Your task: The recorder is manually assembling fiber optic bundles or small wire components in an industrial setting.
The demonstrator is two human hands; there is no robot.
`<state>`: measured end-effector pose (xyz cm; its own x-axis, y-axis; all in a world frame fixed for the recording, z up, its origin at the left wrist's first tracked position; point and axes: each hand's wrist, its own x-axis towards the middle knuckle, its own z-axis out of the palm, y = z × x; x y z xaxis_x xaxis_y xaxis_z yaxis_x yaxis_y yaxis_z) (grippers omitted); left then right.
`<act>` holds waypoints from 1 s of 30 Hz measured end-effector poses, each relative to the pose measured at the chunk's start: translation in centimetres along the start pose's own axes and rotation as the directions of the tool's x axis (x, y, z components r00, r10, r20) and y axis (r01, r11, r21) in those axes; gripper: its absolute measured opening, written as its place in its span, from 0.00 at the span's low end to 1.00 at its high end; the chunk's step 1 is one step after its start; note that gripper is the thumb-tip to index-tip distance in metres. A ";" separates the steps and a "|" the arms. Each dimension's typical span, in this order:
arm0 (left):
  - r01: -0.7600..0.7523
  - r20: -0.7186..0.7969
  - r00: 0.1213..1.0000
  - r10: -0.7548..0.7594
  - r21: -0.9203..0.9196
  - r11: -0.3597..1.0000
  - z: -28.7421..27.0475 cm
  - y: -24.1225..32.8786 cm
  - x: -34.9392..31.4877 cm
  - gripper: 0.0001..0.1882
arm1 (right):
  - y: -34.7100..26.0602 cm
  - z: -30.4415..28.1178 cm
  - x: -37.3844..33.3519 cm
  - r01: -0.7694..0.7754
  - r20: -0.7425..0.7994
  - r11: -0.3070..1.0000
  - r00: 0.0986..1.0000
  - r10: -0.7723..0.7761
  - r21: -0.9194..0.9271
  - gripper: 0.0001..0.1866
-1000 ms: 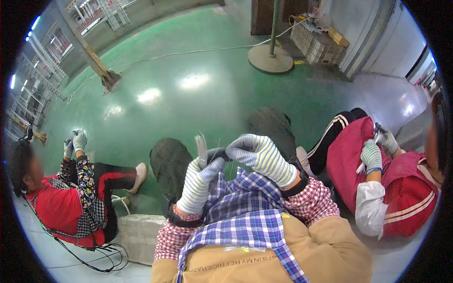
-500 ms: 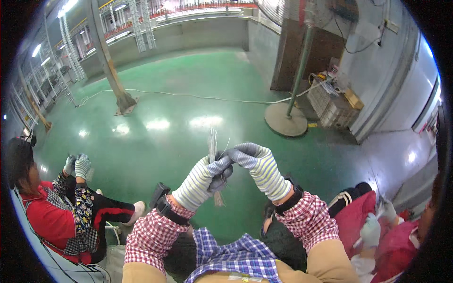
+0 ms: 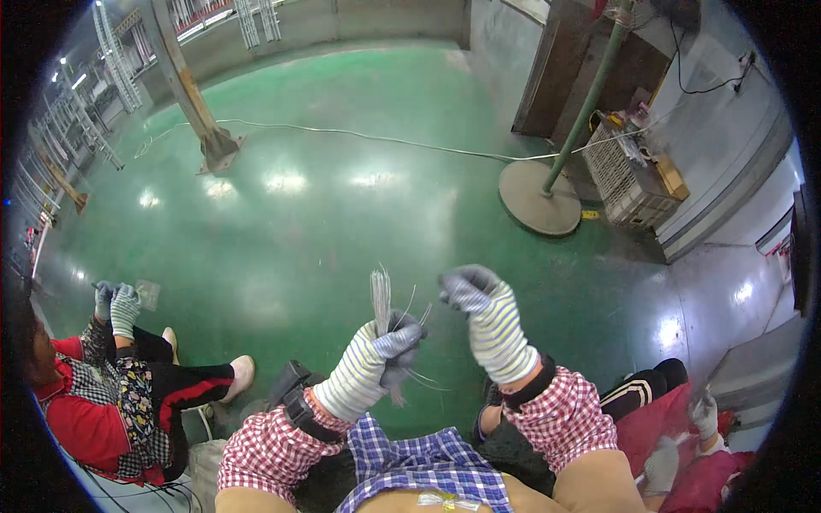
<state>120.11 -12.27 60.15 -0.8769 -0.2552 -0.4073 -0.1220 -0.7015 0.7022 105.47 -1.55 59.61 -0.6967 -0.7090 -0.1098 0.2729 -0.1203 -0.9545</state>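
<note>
While the left hand [image 3: 369,359] clenched the bundle of silvery strands [image 3: 380,295] around its middle, the bundle's long axis ran nearly upright in the view, with ends showing above and below the fist. A few loose strands [image 3: 411,297] splayed from the bundle to its right. The right hand [image 3: 496,325], the farther of the two from the bundle's axis, hung apart to its right, fingers curled; whether they pinched a strand could not be told, so small and dark were the fingertips.
</note>
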 end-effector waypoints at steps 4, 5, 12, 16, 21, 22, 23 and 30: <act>-0.014 -0.011 1.000 0.013 -0.066 0.998 -0.1 0.8 -0.2 0.13 | -1.2 0.7 0.4 0.049 -0.031 0.998 0.998 -0.050 -0.046 0.10; -0.013 -0.015 1.000 0.012 -0.068 0.998 -0.4 0.8 0.2 0.13 | -0.8 0.9 0.4 0.045 -0.003 0.993 0.999 -0.046 -0.107 0.11; -0.013 0.025 1.000 0.016 -0.110 0.994 -0.6 0.5 0.4 0.11 | -0.5 1.1 -0.4 0.367 0.306 0.877 0.912 -0.273 -0.310 0.13; -0.052 -0.013 0.999 0.051 -0.073 0.996 0.4 0.2 -0.6 0.10 | -0.9 1.2 -1.1 0.458 0.324 0.749 0.885 -0.334 -0.478 0.13; -0.029 -0.017 0.999 0.029 0.009 1.000 0.2 -1.0 -1.0 0.12 | 0.4 0.2 -1.8 0.102 0.243 0.984 0.968 -0.063 -0.149 0.13; -0.087 0.035 0.995 0.090 -0.069 0.994 -0.3 -1.7 -0.7 0.13 | 0.5 0.1 -1.6 -0.056 0.282 0.988 0.955 0.095 -0.144 0.14; -0.101 0.034 0.994 0.103 -0.062 0.993 0.2 -1.5 -0.9 0.13 | 0.2 -0.2 -1.8 -0.043 0.292 0.989 0.953 0.083 -0.141 0.14; -0.023 0.164 0.986 0.023 0.000 1.000 0.2 -1.2 -1.2 0.14 | -0.2 -0.3 -2.0 -0.045 0.347 0.990 0.934 0.089 -0.132 0.10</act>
<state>121.26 -11.02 59.91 -0.9437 -0.1587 -0.2903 -0.1017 -0.6957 0.7111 106.59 0.14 59.94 -0.3965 -0.9135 -0.0910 0.2138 0.0045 -0.9769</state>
